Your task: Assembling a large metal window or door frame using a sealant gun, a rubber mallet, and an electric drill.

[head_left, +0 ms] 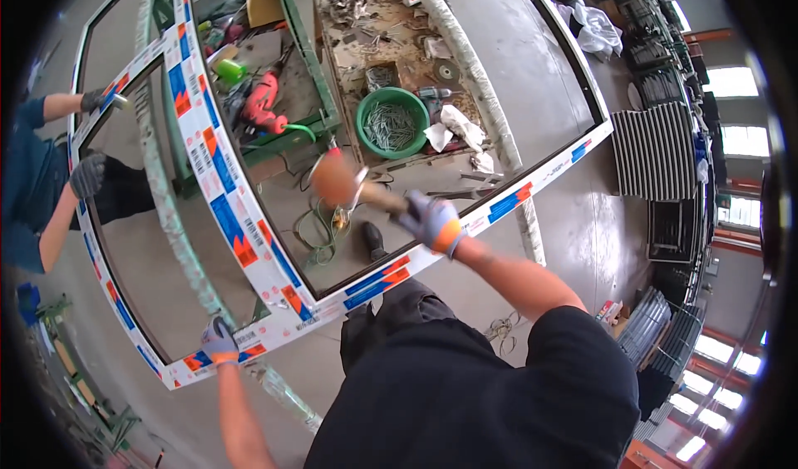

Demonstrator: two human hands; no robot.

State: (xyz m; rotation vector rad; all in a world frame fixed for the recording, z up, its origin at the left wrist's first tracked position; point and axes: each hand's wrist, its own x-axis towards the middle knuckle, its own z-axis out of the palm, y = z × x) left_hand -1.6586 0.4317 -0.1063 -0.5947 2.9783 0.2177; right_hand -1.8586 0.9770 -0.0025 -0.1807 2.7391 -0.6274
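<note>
A large window frame (223, 174), wrapped in white film with blue and orange print, lies across padded supports before me. My right hand (434, 222), in a grey and orange glove, is closed round the wooden handle of a mallet (334, 178). Motion blurs the mallet's brownish head, which is above the opening just inside the near rail. At the near left corner my left hand (219, 339), gloved alike, grips the frame's near rail; its fingertips are partly hidden. Another person (37, 186) stands at the left, with both dark-gloved hands on the frame's far left side.
Below the frame, a green bin (312, 62) holds a red power drill (263, 105) and scraps. Beside it, a worn bench (349, 45) carries a green bowl (363, 124) of screws. A green hose (320, 232) coils on the floor. Dark profiles (657, 149) are stacked at the right.
</note>
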